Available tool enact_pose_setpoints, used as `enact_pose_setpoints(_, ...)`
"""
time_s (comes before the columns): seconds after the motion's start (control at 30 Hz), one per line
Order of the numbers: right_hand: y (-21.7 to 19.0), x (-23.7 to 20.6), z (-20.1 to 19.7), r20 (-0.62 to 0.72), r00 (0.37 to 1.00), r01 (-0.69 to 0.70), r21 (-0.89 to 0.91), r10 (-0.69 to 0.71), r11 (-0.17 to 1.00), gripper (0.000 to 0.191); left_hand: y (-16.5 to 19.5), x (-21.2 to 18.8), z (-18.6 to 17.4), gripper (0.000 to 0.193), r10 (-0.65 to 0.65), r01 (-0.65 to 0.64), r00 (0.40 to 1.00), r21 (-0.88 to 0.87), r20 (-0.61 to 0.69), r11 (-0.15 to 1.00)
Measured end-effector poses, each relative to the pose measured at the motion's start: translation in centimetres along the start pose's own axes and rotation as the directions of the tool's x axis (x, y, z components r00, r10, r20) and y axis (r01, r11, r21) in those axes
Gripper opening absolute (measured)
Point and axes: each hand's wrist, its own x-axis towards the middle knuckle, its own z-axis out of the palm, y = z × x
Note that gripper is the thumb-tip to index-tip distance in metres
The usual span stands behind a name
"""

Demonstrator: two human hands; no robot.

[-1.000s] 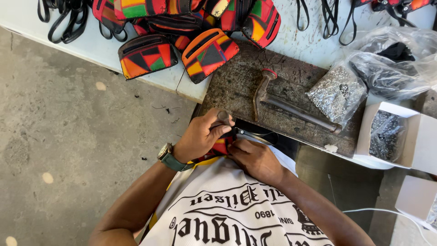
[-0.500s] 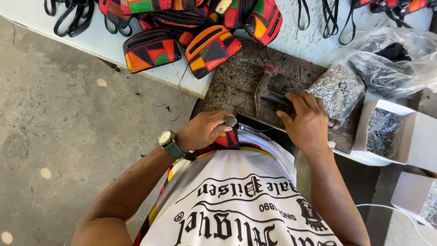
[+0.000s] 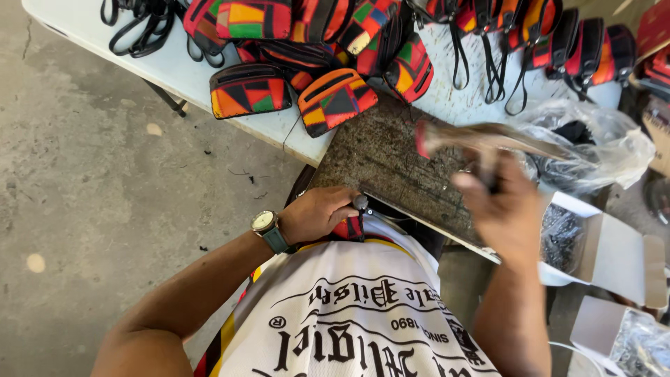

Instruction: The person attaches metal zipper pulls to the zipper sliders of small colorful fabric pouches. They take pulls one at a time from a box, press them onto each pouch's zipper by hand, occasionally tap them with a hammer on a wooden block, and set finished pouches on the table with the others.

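Observation:
My left hand (image 3: 317, 213), with a watch on its wrist, grips a small metal punch tool (image 3: 360, 203) and a piece of colourful red fabric (image 3: 347, 227) at the near edge of a dark worn work block (image 3: 380, 157). Above that block my right hand (image 3: 506, 209) is raised with a hammer (image 3: 481, 138) in its grip; the hammer is blurred by motion and its reddish head points left. The fabric under my left hand is mostly hidden.
Several colourful patchwork pouches (image 3: 335, 98) and black straps (image 3: 139, 31) lie on the white table (image 3: 174, 70). At the right are a clear plastic bag (image 3: 593, 143), an open white box of small metal parts (image 3: 600, 244) and another box (image 3: 621, 335). Concrete floor (image 3: 105, 209) lies on the left.
My right hand left the fabric, reached to the block, took the hammer and has lifted it above the block. My left hand stays at the block's near edge.

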Motion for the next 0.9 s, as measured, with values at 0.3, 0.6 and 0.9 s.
enact_pose_setpoints(0.3, -2.2, -4.0, -4.4, -0.523, 0.751, 0.541, 0.139, -0.402, 0.829, 0.028, -0.9, -0.6, 0.4, 0.021, -0.005, 0.005, 1.0, -0.026, -0.007, 1.0)
enact_pose_setpoints(0.6, 1.4, -1.5, 1.0, 0.188, 0.937, 0.346, -0.623, -0.295, 0.701, 0.037, -1.4, 0.3, 0.5, 0.021, -0.043, 0.045, 0.999, 0.107, -0.025, 0.993)
enact_pose_setpoints(0.9, 8.6, 1.8, 2.3, 0.12, 0.987, 0.163, -0.771, -0.111, 0.616, 0.046, -1.0, -0.1, 0.7, 0.018, -0.176, 0.153, 0.974, -0.165, -0.141, 0.974)
